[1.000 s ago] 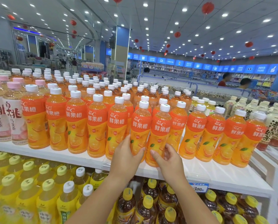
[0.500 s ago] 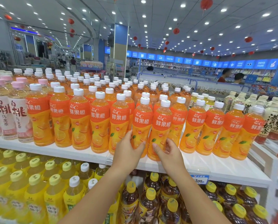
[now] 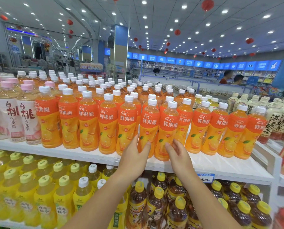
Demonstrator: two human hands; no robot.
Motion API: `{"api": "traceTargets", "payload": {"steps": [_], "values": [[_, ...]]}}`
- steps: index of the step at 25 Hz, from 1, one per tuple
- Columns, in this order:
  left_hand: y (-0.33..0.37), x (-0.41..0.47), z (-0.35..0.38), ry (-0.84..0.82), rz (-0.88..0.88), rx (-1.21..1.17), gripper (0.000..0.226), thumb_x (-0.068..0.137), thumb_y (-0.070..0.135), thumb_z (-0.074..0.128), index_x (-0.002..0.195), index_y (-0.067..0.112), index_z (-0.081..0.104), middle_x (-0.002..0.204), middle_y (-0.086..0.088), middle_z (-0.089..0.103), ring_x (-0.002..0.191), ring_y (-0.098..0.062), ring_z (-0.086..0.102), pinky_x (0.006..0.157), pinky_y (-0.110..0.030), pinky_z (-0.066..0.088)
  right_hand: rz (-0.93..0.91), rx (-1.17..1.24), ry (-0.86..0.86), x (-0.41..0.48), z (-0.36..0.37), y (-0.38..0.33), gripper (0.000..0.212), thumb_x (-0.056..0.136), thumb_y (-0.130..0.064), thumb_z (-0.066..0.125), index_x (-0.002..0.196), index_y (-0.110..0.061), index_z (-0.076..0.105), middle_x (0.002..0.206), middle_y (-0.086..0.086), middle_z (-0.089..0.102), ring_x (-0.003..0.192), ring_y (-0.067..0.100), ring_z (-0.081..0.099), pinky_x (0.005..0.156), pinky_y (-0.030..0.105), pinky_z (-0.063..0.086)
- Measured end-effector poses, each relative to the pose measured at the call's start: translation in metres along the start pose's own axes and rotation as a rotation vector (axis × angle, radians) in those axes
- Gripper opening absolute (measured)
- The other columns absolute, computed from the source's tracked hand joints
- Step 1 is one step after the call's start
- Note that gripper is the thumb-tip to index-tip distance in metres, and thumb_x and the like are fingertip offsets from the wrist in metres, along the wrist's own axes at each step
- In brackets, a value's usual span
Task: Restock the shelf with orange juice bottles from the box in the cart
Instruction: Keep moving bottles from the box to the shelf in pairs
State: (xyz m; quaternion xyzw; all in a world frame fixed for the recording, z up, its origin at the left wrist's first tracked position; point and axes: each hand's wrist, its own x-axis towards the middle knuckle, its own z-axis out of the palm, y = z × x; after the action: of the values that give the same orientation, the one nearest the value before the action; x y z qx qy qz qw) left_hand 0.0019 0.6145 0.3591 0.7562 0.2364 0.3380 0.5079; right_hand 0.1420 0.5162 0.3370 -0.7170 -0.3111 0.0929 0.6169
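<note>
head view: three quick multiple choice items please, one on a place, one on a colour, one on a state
1. Where do the pink-capped peach tea bottles stand?
A. left of the orange juice bottles, on the same shelf
B. on the shelf below them
C. right of them

2. What colour are the orange juice caps?
A. yellow
B. white
C. pink

3. What is the left hand doing?
A. hanging idle
B. holding a box
C. gripping a front-row orange juice bottle low down

Answers:
1 A, they stand at the left end of the top shelf, beside the orange row.
2 B, every orange bottle in view has a white cap.
3 C, thumb and fingers wrap the bottle's lower body.
</note>
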Motion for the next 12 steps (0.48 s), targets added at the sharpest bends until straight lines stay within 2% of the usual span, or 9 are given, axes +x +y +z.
{"api": "traceTargets", "payload": {"steps": [2,3,4,6,7,9,12], "values": [[0.001,-0.009,-0.001,-0.010,-0.012,0.003,0.051,0.102,0.044,0.049,0.150,0.033,0.036,0.101,0.046,0.033,0.106,0.012,0.041,0.095,-0.019,0.031,0.011,-0.010,0.009,-0.008,-0.001,-0.002,0.065,0.098,-0.047,0.056,0.154,-0.019,0.036,0.152,-0.005,0.046,0.136,0.011,0.045,0.109,0.029,0.037],[0.000,-0.013,-0.001,-0.030,-0.018,0.011,0.047,0.102,0.045,0.048,0.147,0.036,0.036,0.100,0.046,0.033,0.099,0.017,0.041,0.094,-0.020,0.031,0.019,-0.017,0.011,-0.012,-0.002,-0.004,0.066,0.098,-0.048,0.056,0.154,-0.020,0.036,0.155,-0.004,0.044,0.139,0.012,0.044,0.112,0.032,0.037],[0.000,-0.017,-0.001,-0.060,-0.013,0.010,0.047,0.102,0.048,0.048,0.146,0.037,0.036,0.106,0.045,0.038,0.101,0.019,0.043,0.096,-0.021,0.033,0.030,-0.025,0.021,-0.018,-0.002,-0.005,0.067,0.097,-0.050,0.055,0.155,-0.021,0.035,0.157,-0.004,0.043,0.141,0.013,0.043,0.114,0.035,0.037],[-0.003,-0.021,0.000,-0.107,-0.007,0.002,0.063,0.099,0.056,0.046,0.154,0.029,0.031,0.143,0.028,0.043,0.132,0.004,0.043,0.111,-0.030,0.034,0.049,-0.044,0.045,-0.030,-0.004,-0.007,0.068,0.098,-0.052,0.053,0.156,-0.022,0.034,0.158,-0.005,0.040,0.142,0.013,0.041,0.115,0.037,0.036],[-0.005,-0.023,0.002,-0.123,-0.014,0.011,0.070,0.099,0.058,0.045,0.158,0.025,0.026,0.156,0.019,0.034,0.144,-0.005,0.034,0.118,-0.033,0.029,0.055,-0.053,0.059,-0.036,-0.005,-0.008,0.067,0.098,-0.051,0.052,0.156,-0.022,0.034,0.159,-0.006,0.039,0.143,0.013,0.040,0.114,0.035,0.036],[-0.009,-0.029,0.006,-0.168,-0.014,-0.001,0.072,0.100,0.057,0.044,0.159,0.022,0.024,0.159,0.017,0.025,0.149,-0.009,0.026,0.118,-0.029,0.023,0.069,-0.078,0.099,-0.048,-0.010,-0.010,0.065,0.100,-0.049,0.050,0.156,-0.021,0.034,0.158,-0.006,0.040,0.143,0.014,0.040,0.110,0.032,0.036],[-0.010,-0.042,0.015,-0.223,0.022,-0.008,0.070,0.100,0.056,0.044,0.158,0.021,0.027,0.161,0.007,0.032,0.147,-0.012,0.032,0.119,-0.034,0.029,0.086,-0.102,0.154,-0.072,-0.022,-0.011,0.060,0.102,-0.044,0.048,0.156,-0.021,0.034,0.158,-0.005,0.040,0.143,0.013,0.040,0.105,0.027,0.034]]}}
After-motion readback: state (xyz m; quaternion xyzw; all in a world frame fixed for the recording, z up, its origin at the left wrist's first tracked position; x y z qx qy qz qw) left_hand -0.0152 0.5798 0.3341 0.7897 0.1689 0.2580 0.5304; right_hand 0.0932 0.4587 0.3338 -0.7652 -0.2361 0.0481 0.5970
